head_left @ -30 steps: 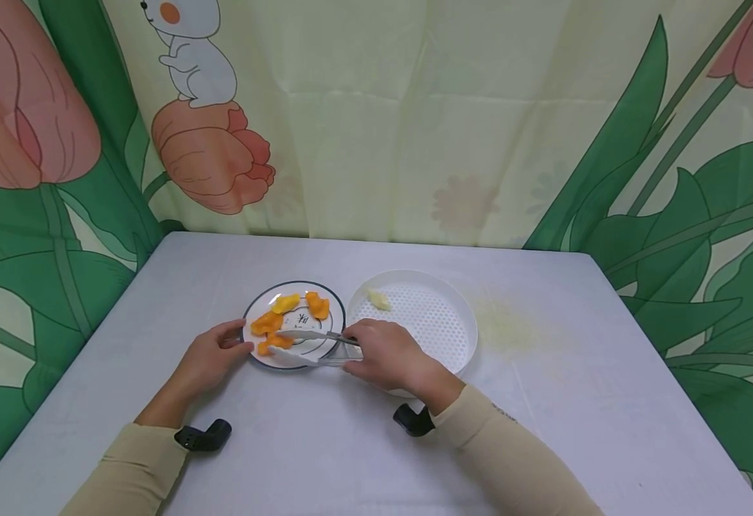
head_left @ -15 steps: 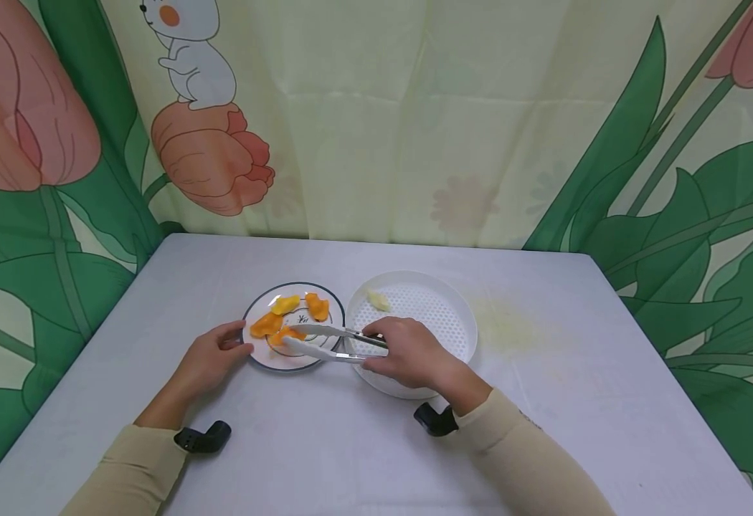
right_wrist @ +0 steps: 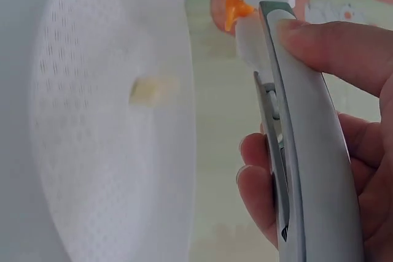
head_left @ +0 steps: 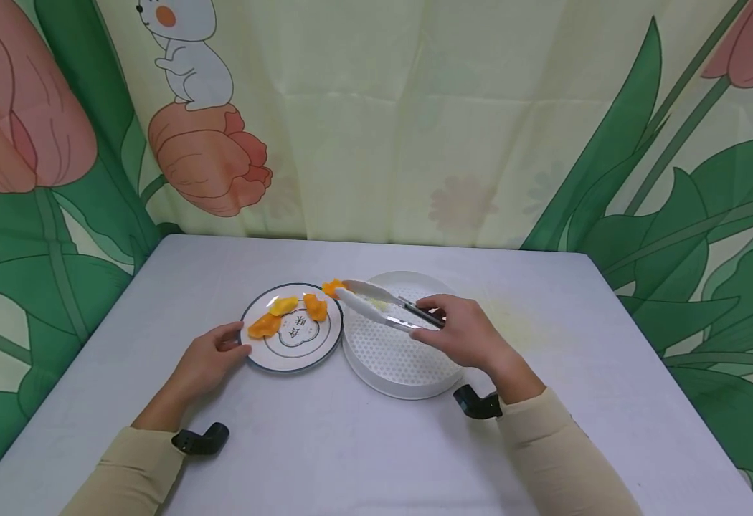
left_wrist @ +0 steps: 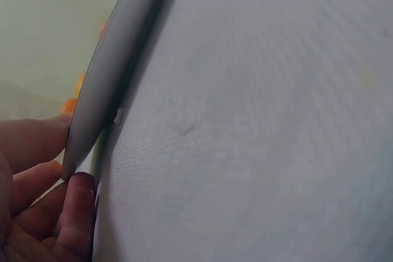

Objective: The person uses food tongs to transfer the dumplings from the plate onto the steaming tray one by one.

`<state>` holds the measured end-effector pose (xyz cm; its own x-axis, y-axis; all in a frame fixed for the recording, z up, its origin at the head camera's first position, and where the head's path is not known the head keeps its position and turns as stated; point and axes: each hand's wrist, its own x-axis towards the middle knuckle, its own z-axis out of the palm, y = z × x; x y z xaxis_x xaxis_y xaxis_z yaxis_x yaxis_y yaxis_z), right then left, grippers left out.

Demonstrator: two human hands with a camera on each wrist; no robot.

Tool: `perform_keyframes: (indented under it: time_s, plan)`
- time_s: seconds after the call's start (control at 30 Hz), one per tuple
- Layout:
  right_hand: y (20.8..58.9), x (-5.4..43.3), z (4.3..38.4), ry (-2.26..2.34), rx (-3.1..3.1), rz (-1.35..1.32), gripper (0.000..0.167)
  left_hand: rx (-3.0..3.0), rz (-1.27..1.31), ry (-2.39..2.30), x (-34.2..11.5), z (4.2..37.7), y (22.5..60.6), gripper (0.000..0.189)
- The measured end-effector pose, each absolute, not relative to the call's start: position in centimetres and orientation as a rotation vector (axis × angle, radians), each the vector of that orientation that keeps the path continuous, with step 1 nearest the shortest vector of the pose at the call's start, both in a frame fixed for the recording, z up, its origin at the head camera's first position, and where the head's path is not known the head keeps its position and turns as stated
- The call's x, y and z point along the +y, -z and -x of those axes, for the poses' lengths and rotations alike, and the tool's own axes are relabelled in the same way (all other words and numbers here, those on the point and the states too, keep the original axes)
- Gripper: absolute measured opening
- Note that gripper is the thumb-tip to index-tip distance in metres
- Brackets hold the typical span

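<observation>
My left hand [head_left: 209,362] pinches the left rim of a white plate [head_left: 315,347] with a dark blue edge line. In the left wrist view the thumb lies on the rim of the plate [left_wrist: 113,59], with fingers beneath. One yellow chunk [head_left: 283,306] and two orange chunks [head_left: 264,326] lie on the plate. My right hand [head_left: 473,333] grips tongs [head_left: 376,301] with pale tips and metal handles. Between those tips is an orange chunk [head_left: 333,288], raised above the gap between plate and steamer tray; the right wrist view shows the same orange chunk [right_wrist: 238,4].
A round white steamer tray [head_left: 402,365] with a perforated bottom stands right beside the plate. A pale yellowish piece [right_wrist: 147,90] lies inside it, partly behind the tongs in the head view. The white-covered table [head_left: 325,451] has a faint yellow stain [head_left: 512,322] at right.
The tongs have lifted an orange chunk off the front of the plate and carried it up and right toward the steamer tray. The left hand stays at the rim.
</observation>
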<state>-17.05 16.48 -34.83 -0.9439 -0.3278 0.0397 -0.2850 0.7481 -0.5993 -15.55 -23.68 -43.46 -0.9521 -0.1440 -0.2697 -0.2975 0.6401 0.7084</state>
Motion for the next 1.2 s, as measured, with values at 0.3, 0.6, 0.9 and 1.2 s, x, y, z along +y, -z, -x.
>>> perform_keyframes:
  time_s: [0.3, 0.6, 0.9, 1.2]
  plan:
    - [35.5, 19.8, 17.9, 0.931, 2.919, 0.287, 0.053, 2.675, 0.374, -1.204, -23.8, 15.6, 43.7, 0.069]
    - [36.3, 21.2, 18.1, 0.834, 2.991, 0.221, 0.052, 2.686, 0.369, -1.212, -23.7, 15.6, 43.8, 0.068]
    - [36.7, 21.2, 18.2, 0.742, 3.033, 0.2, 0.053, 2.675, 0.362, -1.23, -23.8, 15.5, 43.8, 0.067]
    - [36.9, 20.1, 18.6, 0.666, 3.021, 0.147, 0.055, 2.67, 0.363, -1.227, -23.7, 15.5, 43.8, 0.068]
